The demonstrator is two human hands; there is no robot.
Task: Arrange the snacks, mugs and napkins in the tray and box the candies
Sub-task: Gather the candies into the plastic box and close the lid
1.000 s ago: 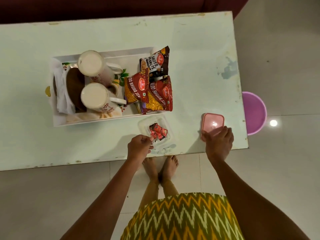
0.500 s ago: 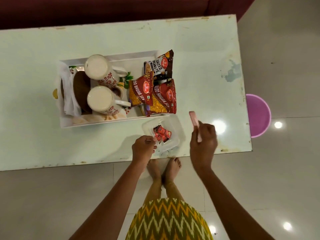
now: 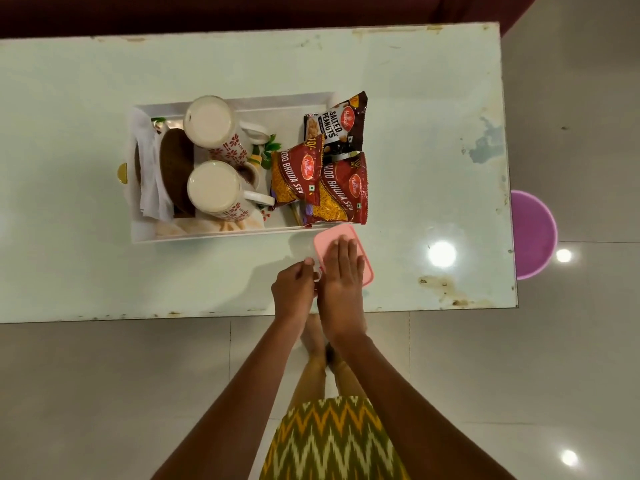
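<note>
Right hand (image 3: 341, 271): laid flat, fingers extended, palm bearing down on the pink lid (image 3: 337, 239); pressing, not gripping. Left hand (image 3: 294, 289): loosely curled at the left edge of the clear box (image 3: 304, 245), thumb and fingertips against its near corner; whether pinching the rim or merely steadying it cannot be told. Lid seated over the box, slightly askew; box wall faintly visible to the left of the lid. Candies hidden under lid and palm; presumed inside, not confirmed.

Box positioned on the worktop (image 3: 104, 271), just beside the near rim of the white tray (image 3: 214, 236) and close to the worktop's near edge.

In the tray: two mugs (image 3: 211, 126), folded white napkins (image 3: 149, 174) at the left end, three snack packets (image 3: 341, 192) at the right, the rightmost overhanging the rim.

Judged stage: closing the box, last step of the task.

Risks noted:
- Uneven pressure from one palm; far corners may stay unlatched, leaving the lid only resting.
- Skewed lid; forcing could pinch a wrapper or spring one corner up.
- Box near the edge; a downward push with drift toward the body could slide it off.
- Overhanging packet close by; possible nudge on withdrawal.
</note>
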